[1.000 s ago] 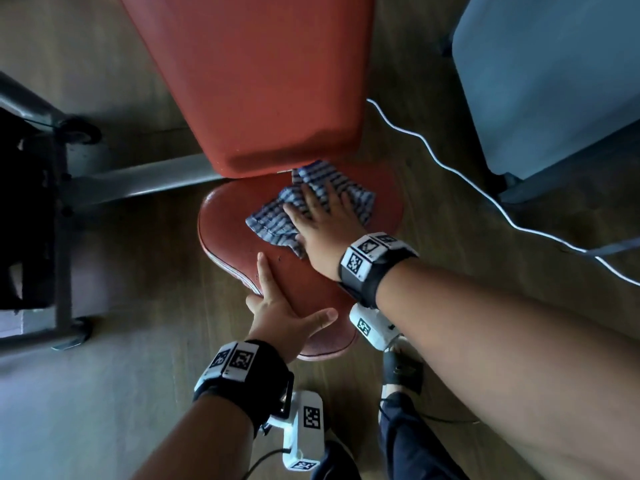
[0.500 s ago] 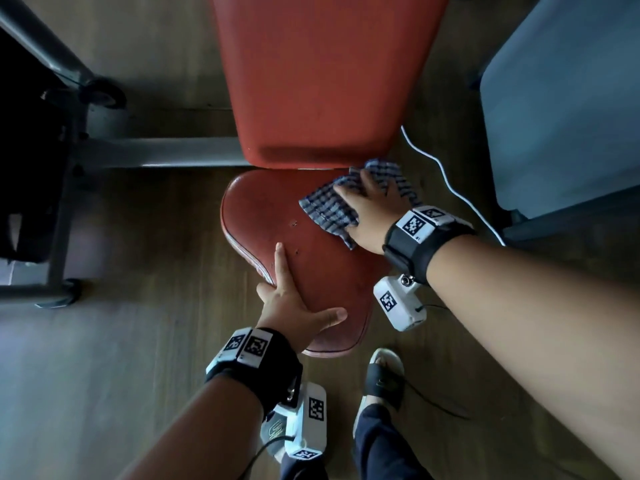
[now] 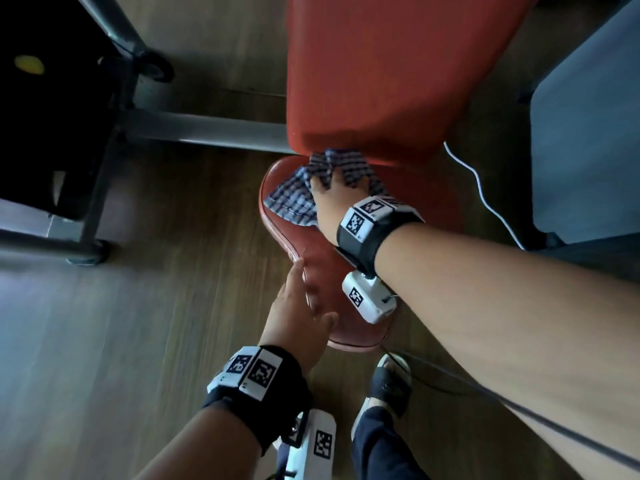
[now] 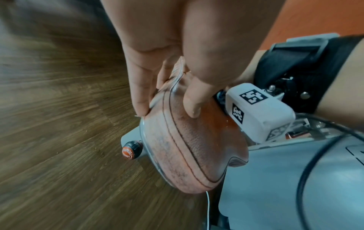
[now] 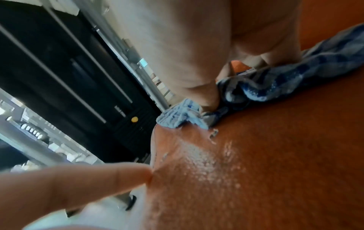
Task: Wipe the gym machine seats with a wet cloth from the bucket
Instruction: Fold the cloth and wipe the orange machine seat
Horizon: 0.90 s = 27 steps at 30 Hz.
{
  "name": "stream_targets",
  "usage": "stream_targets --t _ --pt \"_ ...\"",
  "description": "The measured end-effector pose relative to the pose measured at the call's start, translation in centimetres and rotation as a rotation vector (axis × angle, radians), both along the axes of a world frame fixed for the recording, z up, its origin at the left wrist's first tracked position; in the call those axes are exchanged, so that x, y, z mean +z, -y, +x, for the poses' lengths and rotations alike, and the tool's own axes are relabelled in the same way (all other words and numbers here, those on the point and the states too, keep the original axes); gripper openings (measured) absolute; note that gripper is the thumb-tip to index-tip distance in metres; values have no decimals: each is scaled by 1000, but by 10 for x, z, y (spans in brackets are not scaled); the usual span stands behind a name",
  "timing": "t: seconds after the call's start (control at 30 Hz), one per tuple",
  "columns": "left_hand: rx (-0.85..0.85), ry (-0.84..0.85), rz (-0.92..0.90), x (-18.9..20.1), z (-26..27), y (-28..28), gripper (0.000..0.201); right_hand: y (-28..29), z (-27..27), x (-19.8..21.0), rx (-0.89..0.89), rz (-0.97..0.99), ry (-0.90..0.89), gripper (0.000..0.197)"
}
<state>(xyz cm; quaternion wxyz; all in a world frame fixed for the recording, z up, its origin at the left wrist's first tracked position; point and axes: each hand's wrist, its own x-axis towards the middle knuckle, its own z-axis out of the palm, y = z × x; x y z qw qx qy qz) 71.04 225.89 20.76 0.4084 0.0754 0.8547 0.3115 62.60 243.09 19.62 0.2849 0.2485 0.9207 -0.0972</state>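
The red gym seat (image 3: 332,271) lies below its red backrest (image 3: 381,81). A blue checked cloth (image 3: 294,202) is spread on the seat's back left part, bunched against the backrest. My right hand (image 3: 341,194) presses down on the cloth, and the cloth (image 5: 275,80) folds up around the fingertips. Wet sheen shows on the seat (image 5: 206,163) behind the cloth. My left hand (image 3: 298,306) rests on the seat's near left edge, index finger along the rim, thumb (image 4: 193,107) on top of the seat (image 4: 187,140). It holds nothing.
A grey frame bar (image 3: 207,129) and a black weight stack (image 3: 52,116) stand to the left. A white cable (image 3: 485,195) and a blue-grey pad (image 3: 588,133) lie to the right. My sandalled foot (image 3: 388,382) stands by the seat's front. A knob (image 4: 131,151) sticks out under the seat.
My right hand has slid the cloth from the back right of the seat to its back left, against the backrest. The left hand stays on the seat's edge.
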Motion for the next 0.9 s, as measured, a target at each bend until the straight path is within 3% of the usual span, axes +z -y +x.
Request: stream_targets --t 0.07,0.13,0.27,0.33,0.43,0.5,0.6,0.77,0.9 --pt "11 -4 4 -1 1 -1 100 -8 3 1 84 7 -20 55" --pt "31 5 12 -3 2 0 101 -30 17 4 159 3 -150 46" --pt "53 11 31 -4 2 1 101 -53 42 13 147 -78 -281 75" --pt "58 14 43 -5 2 2 100 -43 41 17 219 -92 -286 63" --pt "55 4 54 -7 3 3 100 -10 22 22 394 50 -218 41" --pt "48 3 62 -9 4 4 101 13 4 26 373 103 -176 32" --pt "54 7 68 -12 4 7 101 28 -10 26 380 115 -158 38" --pt "58 -2 87 -14 5 8 103 -18 21 25 390 27 -273 27" --pt "79 22 109 -16 4 9 103 -58 53 35 242 -115 -302 55"
